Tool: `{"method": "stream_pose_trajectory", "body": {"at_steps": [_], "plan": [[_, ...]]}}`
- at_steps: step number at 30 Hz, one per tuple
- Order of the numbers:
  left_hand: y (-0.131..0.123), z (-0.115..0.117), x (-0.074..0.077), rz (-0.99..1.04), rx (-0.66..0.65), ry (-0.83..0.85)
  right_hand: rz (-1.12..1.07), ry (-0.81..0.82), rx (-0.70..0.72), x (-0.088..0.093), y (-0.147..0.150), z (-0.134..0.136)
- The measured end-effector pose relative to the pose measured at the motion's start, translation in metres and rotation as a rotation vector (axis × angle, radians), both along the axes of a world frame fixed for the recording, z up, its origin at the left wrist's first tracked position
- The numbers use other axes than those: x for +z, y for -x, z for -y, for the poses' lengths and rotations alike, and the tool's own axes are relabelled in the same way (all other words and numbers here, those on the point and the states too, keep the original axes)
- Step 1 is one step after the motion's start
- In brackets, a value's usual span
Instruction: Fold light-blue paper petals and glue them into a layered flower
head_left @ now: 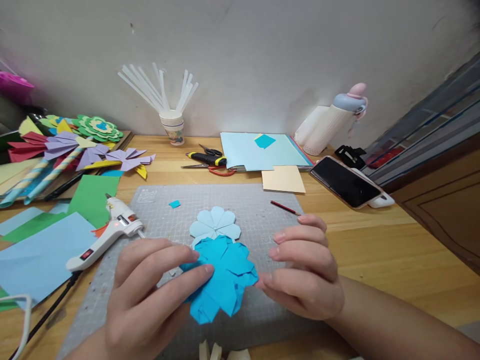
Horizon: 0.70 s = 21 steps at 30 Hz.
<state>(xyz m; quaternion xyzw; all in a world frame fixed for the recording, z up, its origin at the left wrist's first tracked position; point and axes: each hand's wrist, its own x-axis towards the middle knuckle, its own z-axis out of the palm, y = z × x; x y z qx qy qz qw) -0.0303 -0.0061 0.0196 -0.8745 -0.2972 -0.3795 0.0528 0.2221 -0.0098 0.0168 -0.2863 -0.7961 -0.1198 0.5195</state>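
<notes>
A bright blue folded paper flower [219, 285] is held up over the cutting mat [258, 212]. My left hand [150, 290] pinches its left side, with a fingertip lying on the paper and the thumb hidden. At the right edge, my right hand [303, 270] closes thumb and index finger on a petal tip, while its other fingers curl loosely above. Just behind, a pale blue paper flower [215, 222] lies flat on the mat, its near part covered by the blue one. A small blue paper scrap [174, 204] lies farther back.
On the left are a white glue gun [112, 232], light blue paper [41, 260] and purple paper flowers [129, 159]. Along the back stand a paper cup [173, 130] of white sticks, scissors [198, 166] and a bottle [330, 122]. A pencil [285, 207] and phone [345, 181] lie right.
</notes>
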Motion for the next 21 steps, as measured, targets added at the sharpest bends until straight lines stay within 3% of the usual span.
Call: {"method": "stream_pose_trajectory", "body": {"at_steps": [21], "plan": [[-0.0013,0.0009,-0.0011,0.011,-0.009,0.016,0.126,0.058,0.011,0.0015,-0.0026,0.0004]]}}
